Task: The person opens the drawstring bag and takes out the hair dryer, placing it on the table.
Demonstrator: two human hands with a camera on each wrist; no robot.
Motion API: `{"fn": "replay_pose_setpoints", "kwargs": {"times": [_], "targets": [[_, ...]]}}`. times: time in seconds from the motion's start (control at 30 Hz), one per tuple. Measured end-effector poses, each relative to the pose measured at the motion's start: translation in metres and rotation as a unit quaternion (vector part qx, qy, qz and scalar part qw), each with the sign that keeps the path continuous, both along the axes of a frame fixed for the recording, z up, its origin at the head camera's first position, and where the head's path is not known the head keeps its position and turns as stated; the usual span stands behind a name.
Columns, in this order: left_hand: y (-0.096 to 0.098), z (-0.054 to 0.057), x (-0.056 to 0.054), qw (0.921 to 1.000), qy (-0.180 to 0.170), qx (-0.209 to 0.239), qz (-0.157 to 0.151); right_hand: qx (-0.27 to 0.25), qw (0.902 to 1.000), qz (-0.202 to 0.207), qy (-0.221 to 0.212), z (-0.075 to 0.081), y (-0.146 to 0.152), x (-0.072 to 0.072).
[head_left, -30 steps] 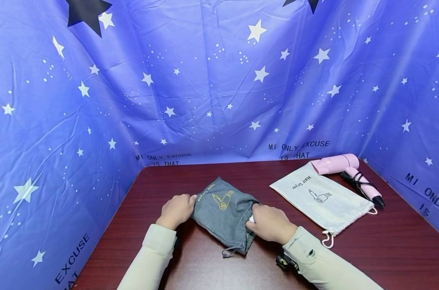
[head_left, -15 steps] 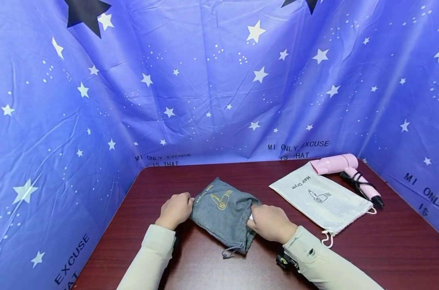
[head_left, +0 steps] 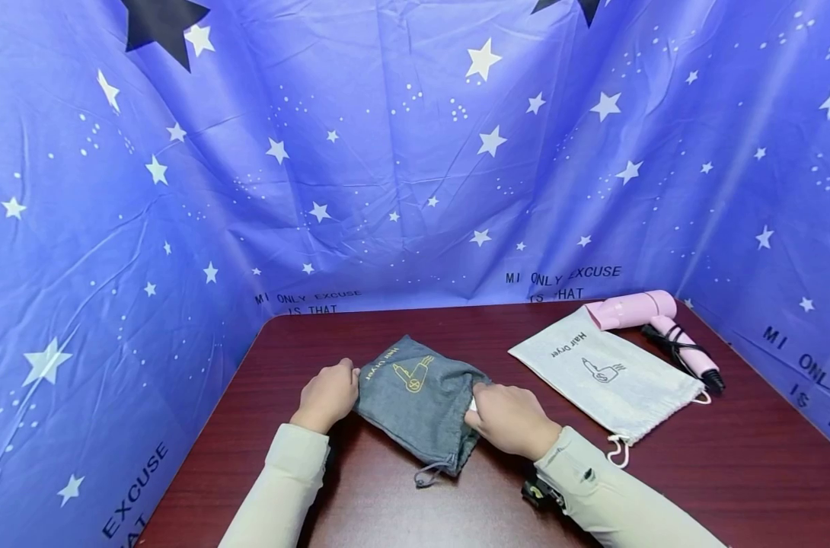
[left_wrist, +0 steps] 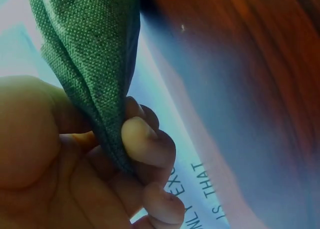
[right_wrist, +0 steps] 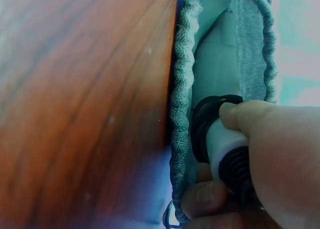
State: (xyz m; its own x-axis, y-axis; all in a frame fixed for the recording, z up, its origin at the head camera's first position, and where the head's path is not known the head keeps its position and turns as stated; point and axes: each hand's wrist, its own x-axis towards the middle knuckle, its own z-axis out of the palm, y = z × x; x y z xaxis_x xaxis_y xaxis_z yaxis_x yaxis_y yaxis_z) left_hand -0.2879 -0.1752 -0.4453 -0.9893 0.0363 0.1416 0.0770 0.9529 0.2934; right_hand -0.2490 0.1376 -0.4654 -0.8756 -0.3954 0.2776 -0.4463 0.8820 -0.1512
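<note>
A dark grey drawstring bag [head_left: 415,407] with a yellow hair dryer print lies at the middle of the table. My left hand [head_left: 326,396] pinches the closed end of it; in the left wrist view the cloth [left_wrist: 100,64] narrows to a point between thumb and curled fingers. At the mouth of the bag is my right hand [head_left: 514,420]. The right wrist view shows it gripping the handle of a white hair dryer [right_wrist: 223,139], which has a black cord [right_wrist: 207,119] wound round it. The rest of the dryer sits inside the bag, partly hidden.
To the right lies a flat white drawstring bag [head_left: 596,380] with a black hair dryer print. Beside it, near the back right corner, is a pink hair dryer [head_left: 637,309] with a black cord. A blue star-patterned curtain [head_left: 387,190] surrounds the dark red table [head_left: 305,335].
My left hand and the grey bag have shifted slightly left, the print moving with them. My right hand has stayed nearly in place.
</note>
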Motion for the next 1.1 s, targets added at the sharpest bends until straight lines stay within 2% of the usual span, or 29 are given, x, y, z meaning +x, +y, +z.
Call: {"fn": "replay_pose_setpoints", "kwargs": {"times": [0.97, 1.1], "targets": [[-0.0086, 0.0003, -0.0023, 0.9995, 0.005, 0.008, 0.032, -0.002, 1.0, 0.0, 0.0, -0.0005, 0.001, -0.0015], [-0.0097, 0.0001, -0.003, 0.9993, -0.003, 0.009, 0.036, -0.003, 1.0, 0.001, 0.004, -0.0002, 0.001, -0.0017]]}}
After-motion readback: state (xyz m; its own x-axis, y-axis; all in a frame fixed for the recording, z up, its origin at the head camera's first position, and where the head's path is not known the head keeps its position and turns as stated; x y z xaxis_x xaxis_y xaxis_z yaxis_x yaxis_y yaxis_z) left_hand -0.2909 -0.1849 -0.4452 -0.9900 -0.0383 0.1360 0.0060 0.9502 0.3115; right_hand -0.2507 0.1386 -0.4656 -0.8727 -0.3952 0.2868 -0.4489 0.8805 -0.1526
